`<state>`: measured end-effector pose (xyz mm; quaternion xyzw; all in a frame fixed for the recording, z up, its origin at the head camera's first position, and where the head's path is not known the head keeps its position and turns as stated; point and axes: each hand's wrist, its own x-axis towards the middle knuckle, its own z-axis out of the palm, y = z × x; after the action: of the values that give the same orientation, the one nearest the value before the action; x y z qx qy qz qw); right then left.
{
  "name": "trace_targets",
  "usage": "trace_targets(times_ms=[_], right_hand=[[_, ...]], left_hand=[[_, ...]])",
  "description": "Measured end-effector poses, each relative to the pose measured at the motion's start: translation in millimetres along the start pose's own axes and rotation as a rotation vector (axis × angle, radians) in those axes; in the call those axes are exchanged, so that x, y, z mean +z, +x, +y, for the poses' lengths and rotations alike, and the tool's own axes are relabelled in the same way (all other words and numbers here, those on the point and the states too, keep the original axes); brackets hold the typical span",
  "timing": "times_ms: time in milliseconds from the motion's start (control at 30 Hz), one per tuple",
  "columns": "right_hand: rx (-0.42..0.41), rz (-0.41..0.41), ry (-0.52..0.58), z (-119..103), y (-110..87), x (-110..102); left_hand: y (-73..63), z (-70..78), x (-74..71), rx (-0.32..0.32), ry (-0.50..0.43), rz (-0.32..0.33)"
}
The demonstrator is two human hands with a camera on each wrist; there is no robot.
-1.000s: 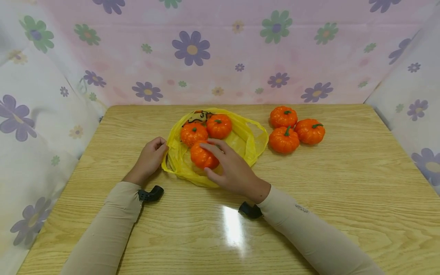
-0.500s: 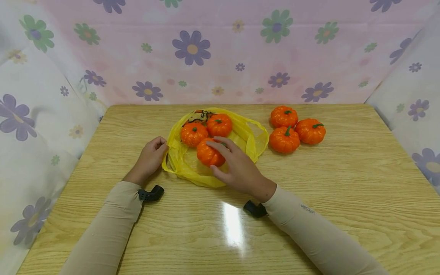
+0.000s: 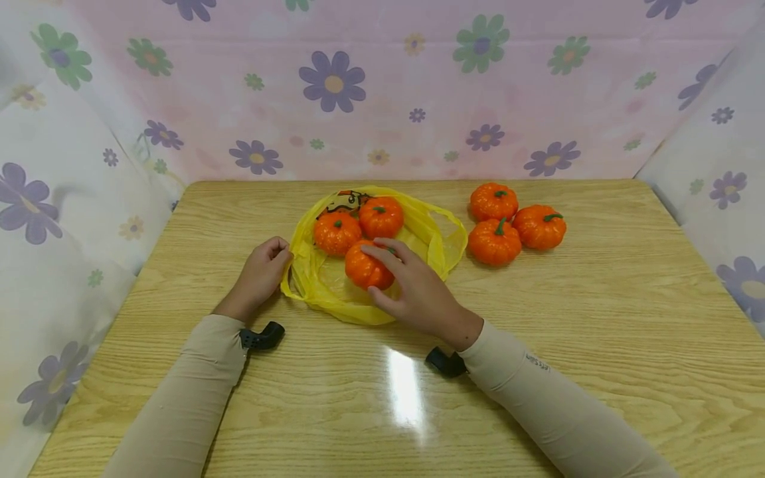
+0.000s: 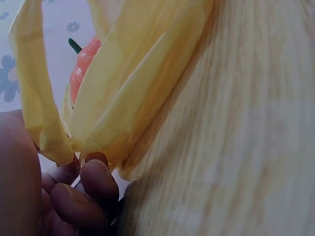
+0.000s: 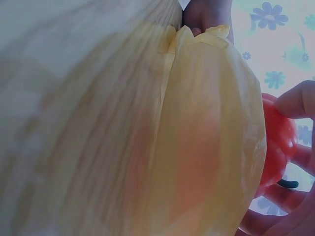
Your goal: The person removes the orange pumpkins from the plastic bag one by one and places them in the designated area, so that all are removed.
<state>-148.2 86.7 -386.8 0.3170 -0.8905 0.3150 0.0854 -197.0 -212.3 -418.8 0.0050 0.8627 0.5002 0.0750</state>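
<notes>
A yellow plastic bag (image 3: 349, 313) lies spread open on the wooden table. My left hand (image 3: 254, 273) pinches its left edge; in the left wrist view the fingertips (image 4: 96, 177) grip the gathered plastic. Inside the bag, toward the back, sit two orange toy pumpkins, a left one (image 3: 336, 234) and a right one (image 3: 381, 218). Nearer me, my right hand (image 3: 421, 292) holds a third pumpkin (image 3: 363, 267), thumb in front and fingers over the top. The right wrist view shows this pumpkin (image 5: 276, 142) partly behind the bag's wall.
Right of the bag, three more pumpkins stand clustered: a back one (image 3: 493, 201), a front one (image 3: 493, 243) and a right one (image 3: 539, 229). Flower-printed cloth (image 3: 382, 86) walls the table (image 3: 597, 345) at the back and sides. A bag handle loop (image 3: 457, 229) sticks out rightward.
My right hand has shifted the held pumpkin slightly right and back within the bag, slowing in the last half second. The left hand keeps its place on the bag's edge.
</notes>
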Motion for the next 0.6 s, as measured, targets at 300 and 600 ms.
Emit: trace_targets(times_ms=[300,600], right_hand=[[-0.012,-0.049,-0.008,1.9,-0.2,2.9],[0.034,-0.038,-0.015,1.7,-0.7,0.0]], left_hand=[[-2.0,2.6,0.1,0.025,0.034,0.022],[-3.2,4.5,0.4,0.018,0.037,0.019]])
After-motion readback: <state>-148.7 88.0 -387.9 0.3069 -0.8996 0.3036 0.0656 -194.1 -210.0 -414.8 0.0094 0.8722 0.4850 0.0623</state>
